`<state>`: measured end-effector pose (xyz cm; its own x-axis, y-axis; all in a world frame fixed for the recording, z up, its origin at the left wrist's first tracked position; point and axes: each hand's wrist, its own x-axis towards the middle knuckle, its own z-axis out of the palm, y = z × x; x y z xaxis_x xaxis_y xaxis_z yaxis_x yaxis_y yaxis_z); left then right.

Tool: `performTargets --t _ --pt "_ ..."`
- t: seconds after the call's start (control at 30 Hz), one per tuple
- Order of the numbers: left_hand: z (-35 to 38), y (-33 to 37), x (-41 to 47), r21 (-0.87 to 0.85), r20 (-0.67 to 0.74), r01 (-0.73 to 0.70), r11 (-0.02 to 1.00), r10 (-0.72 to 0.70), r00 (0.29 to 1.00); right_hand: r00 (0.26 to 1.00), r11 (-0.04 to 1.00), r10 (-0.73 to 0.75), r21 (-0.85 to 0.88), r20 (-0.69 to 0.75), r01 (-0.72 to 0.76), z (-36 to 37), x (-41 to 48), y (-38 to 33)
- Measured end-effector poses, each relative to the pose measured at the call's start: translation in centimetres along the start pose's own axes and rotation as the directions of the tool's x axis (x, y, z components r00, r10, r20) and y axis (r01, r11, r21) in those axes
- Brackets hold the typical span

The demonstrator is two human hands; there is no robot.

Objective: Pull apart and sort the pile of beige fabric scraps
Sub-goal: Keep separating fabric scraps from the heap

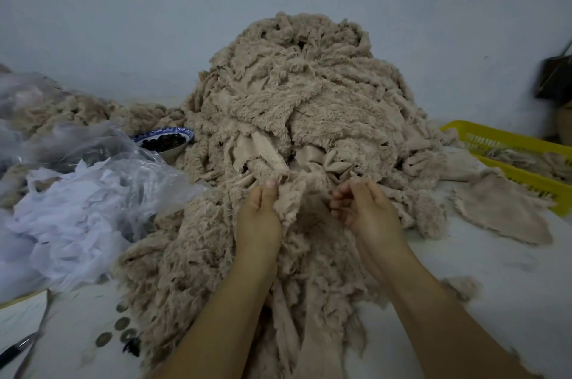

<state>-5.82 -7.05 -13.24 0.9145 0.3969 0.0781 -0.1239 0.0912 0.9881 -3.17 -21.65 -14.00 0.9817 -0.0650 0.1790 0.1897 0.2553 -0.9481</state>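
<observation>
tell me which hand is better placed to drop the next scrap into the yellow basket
Right. The right hand sits on the same side as the yellow basket. The left hand, also pinching the scrap, would likely have to cross over the right arm to reach it.

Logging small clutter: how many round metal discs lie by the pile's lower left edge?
4 discs: one against the beige fabric pile, one just below it, two side by side nearest the camera. Others may lie hidden under the fabric.
</observation>
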Motion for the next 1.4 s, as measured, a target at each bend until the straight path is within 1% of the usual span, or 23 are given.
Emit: performTargets --t 0.07,0.1,0.2,0.23,0.27,0.33,0.37,0.43,0.53,0.6,0.7,0.77,0.83,1.0,1.03,1.1,1.13,1.17,1.2,1.23,1.3,1.33,1.4 --pt "-0.1 0.1 0.0 -0.036 0.006 -0.036 0.999 0.037 0.999 0.999 0.996 0.042 0.072 0.019 -0.043 0.1 -0.1 -0.2" --pt "-0.1 0.0 -0.1 -0.007 0.018 -0.090 0.996 0.090 0.996 0.997 0.997 0.053 0.046 0.056 -0.055 0.3 -0.3 -0.2" --pt "0.2 -0.3 -0.6 0.150 0.144 -0.283 0.947 0.262 0.954 0.970 0.982 0.046 -0.190 0.238 0.000 1.2 -1.4 0.4" --pt "0.3 -0.5 -0.7 0.181 0.188 -0.322 0.929 0.289 0.939 0.966 0.971 0.021 -0.236 0.257 0.042 1.5 -1.6 0.5" --pt "0.4 -0.6 -0.7 0.193 0.208 -0.332 0.923 0.293 0.933 0.975 0.965 -0.001 -0.256 0.223 0.060 1.6 -1.7 0.5" --pt "0.4 -0.7 -0.7 0.185 0.194 -0.303 0.935 0.267 0.944 0.997 0.968 0.027 -0.249 0.068 -0.009 1.4 -1.3 0.3" --pt "0.4 -0.8 -0.6 0.162 0.178 -0.271 0.949 0.242 0.954 0.997 0.974 0.071 -0.219 0.020 -0.065 1.2 -1.0 0.3" --pt "0.5 -0.6 -0.6 0.075 0.163 -0.171 0.982 0.157 0.974 0.989 0.982 0.149 -0.120 0.000 -0.148 1.0 -0.7 0.1" --pt "0.7 -0.1 -0.9 -0.017 0.178 -0.087 0.996 0.089 0.980 0.969 0.961 0.247 0.126 -0.001 -0.245 1.2 -0.6 0.1" --pt "0.6 0.3 -1.1 0.034 0.217 -0.084 0.996 0.075 0.973 0.964 0.928 0.267 0.266 0.013 -0.261 1.4 -0.6 -0.3" --pt "0.1 0.1 -1.0 0.167 0.355 -0.156 0.974 0.088 0.931 0.965 0.906 0.262 0.348 -0.019 -0.240 0.8 -0.3 -1.2" --pt "-0.1 0.0 -0.9 0.268 0.441 -0.231 0.935 0.094 0.893 0.963 0.901 0.262 0.374 -0.061 -0.221 0.0 0.1 -1.6" --pt "-0.1 -0.1 -0.8 0.335 0.465 -0.287 0.898 0.108 0.879 0.959 0.900 0.260 0.387 -0.111 -0.199 -0.5 0.5 -1.8" --pt "-1.1 0.0 0.0 0.477 0.369 -0.360 0.802 0.189 0.910 0.938 0.833 0.286 0.534 -0.194 -0.143 -1.6 1.1 -1.8" --pt "-1.3 0.0 0.2 0.537 0.342 -0.376 0.755 0.213 0.916 0.934 0.829 0.292 0.541 -0.206 -0.140 -1.8 1.2 -1.7" --pt "-1.4 0.2 0.3 0.693 0.291 -0.418 0.587 0.303 0.908 0.927 0.822 0.299 0.554 -0.228 -0.129 -1.9 1.4 -1.6" --pt "-1.3 0.2 0.3 0.727 0.266 -0.427 0.537 0.353 0.897 0.925 0.818 0.297 0.562 -0.239 -0.117 -2.0 1.4 -1.7" --pt "-1.3 0.3 0.2 0.731 0.238 -0.424 0.534 0.383 0.892 0.923 0.815 0.292 0.570 -0.251 -0.103 -2.1 1.5 -1.8" --pt "-1.4 0.3 0.3 0.707 0.202 -0.404 0.581 0.382 0.902 0.919 0.811 0.290 0.579 -0.268 -0.087 -2.2 1.5 -1.9" --pt "-1.5 0.3 0.4 0.650 0.150 -0.359 0.670 0.351 0.924 0.912 0.805 0.291 0.589 -0.290 -0.070 -2.3 1.6 -2.1" --pt "-1.9 0.2 0.8 0.492 0.053 -0.225 0.841 0.230 0.972 0.899 0.790 0.294 0.611 -0.324 -0.038 -2.6 1.5 -2.4" --pt "-2.0 0.3 0.9 0.381 0.026 -0.154 0.912 0.156 0.987 0.895 0.791 0.290 0.611 -0.338 -0.025 -2.7 1.5 -2.4" --pt "-2.1 0.8 1.1 0.031 0.058 0.016 0.999 -0.018 0.998 0.899 0.818 0.272 0.574 -0.344 -0.028 -2.6 1.3 -2.5"
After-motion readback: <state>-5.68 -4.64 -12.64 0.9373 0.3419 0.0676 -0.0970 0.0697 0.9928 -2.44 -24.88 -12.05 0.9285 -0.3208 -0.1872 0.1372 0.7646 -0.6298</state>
